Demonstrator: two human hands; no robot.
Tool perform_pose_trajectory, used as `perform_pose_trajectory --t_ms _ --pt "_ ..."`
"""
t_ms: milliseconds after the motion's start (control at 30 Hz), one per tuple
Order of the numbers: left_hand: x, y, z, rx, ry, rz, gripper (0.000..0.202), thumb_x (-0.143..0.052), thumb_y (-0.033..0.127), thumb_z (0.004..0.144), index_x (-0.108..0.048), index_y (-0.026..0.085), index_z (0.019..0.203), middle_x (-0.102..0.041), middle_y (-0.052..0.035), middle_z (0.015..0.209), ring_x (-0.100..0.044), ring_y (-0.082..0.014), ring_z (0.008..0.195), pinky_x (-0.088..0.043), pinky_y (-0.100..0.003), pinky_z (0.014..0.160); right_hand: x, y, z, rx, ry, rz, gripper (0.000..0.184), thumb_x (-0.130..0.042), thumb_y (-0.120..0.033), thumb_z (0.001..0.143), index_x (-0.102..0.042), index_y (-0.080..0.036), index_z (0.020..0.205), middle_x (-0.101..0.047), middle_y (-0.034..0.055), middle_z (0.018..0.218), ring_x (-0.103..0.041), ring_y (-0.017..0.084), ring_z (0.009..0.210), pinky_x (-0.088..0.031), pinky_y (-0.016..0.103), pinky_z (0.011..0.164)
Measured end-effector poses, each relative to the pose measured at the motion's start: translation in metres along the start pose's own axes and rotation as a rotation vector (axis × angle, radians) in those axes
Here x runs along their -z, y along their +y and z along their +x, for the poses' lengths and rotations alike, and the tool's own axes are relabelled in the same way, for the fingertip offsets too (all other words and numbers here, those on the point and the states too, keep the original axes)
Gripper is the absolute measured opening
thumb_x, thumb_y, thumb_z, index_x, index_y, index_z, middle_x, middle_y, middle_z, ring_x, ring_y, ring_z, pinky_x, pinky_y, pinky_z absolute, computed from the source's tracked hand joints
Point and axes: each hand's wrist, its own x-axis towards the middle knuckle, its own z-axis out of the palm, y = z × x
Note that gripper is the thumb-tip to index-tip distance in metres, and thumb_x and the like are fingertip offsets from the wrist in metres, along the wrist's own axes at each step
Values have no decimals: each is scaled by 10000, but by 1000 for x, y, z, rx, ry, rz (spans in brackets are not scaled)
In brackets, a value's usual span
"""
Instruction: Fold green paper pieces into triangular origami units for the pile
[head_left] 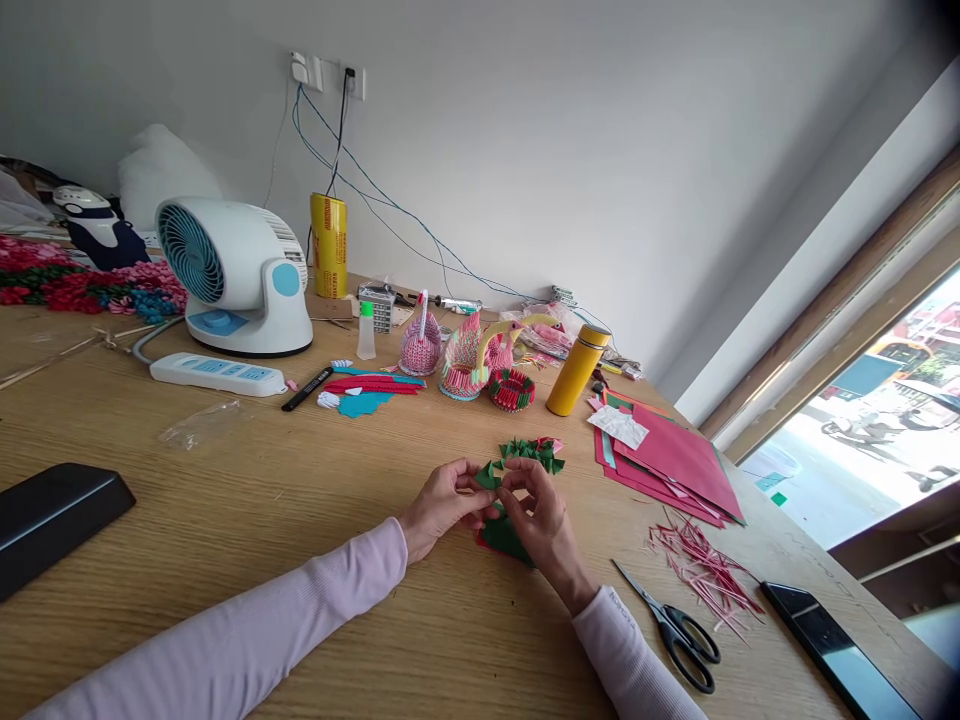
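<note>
Between my two hands is a small folded green paper piece [488, 475], pinched by the fingers of both. My left hand [442, 505] grips it from the left, thumb on its lower edge. From the right, my right hand [541, 515] closes thumb and forefinger on the same piece. Just behind lies a pile of folded green paper triangles [534, 453] with a little pink among them. Partly covered by my right hand, dark green paper [508, 538] with a red edge lies on the table below.
Black-handled scissors [675, 625], pink paper strips [705, 565] and a phone [832, 650] lie at right, with red paper sheets [686, 455] behind. A yellow flask [577, 372], red-green paper ring [512, 390] and folded paper swan [463, 362] stand farther back. A white fan [244, 275] and power strip [217, 374] are left.
</note>
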Motion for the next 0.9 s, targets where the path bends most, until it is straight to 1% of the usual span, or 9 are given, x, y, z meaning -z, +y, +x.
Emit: perform_pose_trajectory --t_ms 100,167,233,300,367,467,600,700,900 --pt "0 1 1 -80 -16 144 304 -690 351 685 -583 141 878 -642 -60 803 -633 -173 677 -454 -217 490 1 -1 -1 101 3 -91 221 -485 -173 832 -462 -206 1049 -576 14 787 -580 147 704 -467 235 606" --pt "1 2 1 -230 17 353 228 -666 325 707 -631 152 852 -656 -65 830 -616 -173 722 -450 -215 535 4 -1 -2 181 -37 -199 217 -454 -152 847 -465 -207 1056 -575 24 809 -572 157 728 -465 266 676" --pt "2 3 2 -390 62 565 143 -624 276 740 -669 168 820 -668 -54 844 -597 -161 748 -440 -209 586 6 -1 -2 229 -76 -283 213 -433 -146 861 -474 -205 1062 -574 31 817 -562 163 733 -453 285 704" --pt "4 3 3 -447 86 671 139 -572 249 774 -683 172 806 -675 -39 817 -586 -146 713 -428 -207 589 6 0 -2 233 -79 -284 205 -433 -153 869 -480 -202 1063 -575 28 799 -555 162 717 -450 287 696" --pt "6 1 5 -384 95 652 172 -559 270 786 -685 156 816 -660 -25 696 -565 -130 607 -415 -206 537 4 2 -1 183 -36 -198 183 -465 -175 863 -493 -197 1042 -581 17 759 -559 156 685 -456 278 670" --pt "5 -1 7 -237 85 458 261 -579 346 776 -668 122 877 -592 2 545 -523 -115 487 -395 -200 447 -1 6 1 1 25 57 158 -555 -244 827 -548 -183 973 -614 25 752 -597 160 672 -480 277 644" --pt "2 -1 6 -157 72 198 304 -618 367 749 -628 110 911 -630 -22 638 -592 -133 576 -452 -199 467 -6 6 2 -242 28 406 245 -669 -351 742 -624 -164 894 -664 51 796 -629 180 698 -498 292 655" --pt "1 0 4 -141 82 143 292 -640 356 734 -610 113 893 -635 -28 670 -610 -137 614 -460 -190 469 -6 1 1 -304 34 522 288 -700 -381 713 -660 -153 883 -679 50 788 -622 172 698 -484 275 648" --pt "-1 1 2 -152 104 163 256 -643 336 736 -585 124 867 -634 -29 711 -605 -131 634 -447 -172 459 -8 -2 -1 -330 71 586 297 -674 -375 751 -678 -137 928 -686 57 811 -606 150 688 -452 250 620"
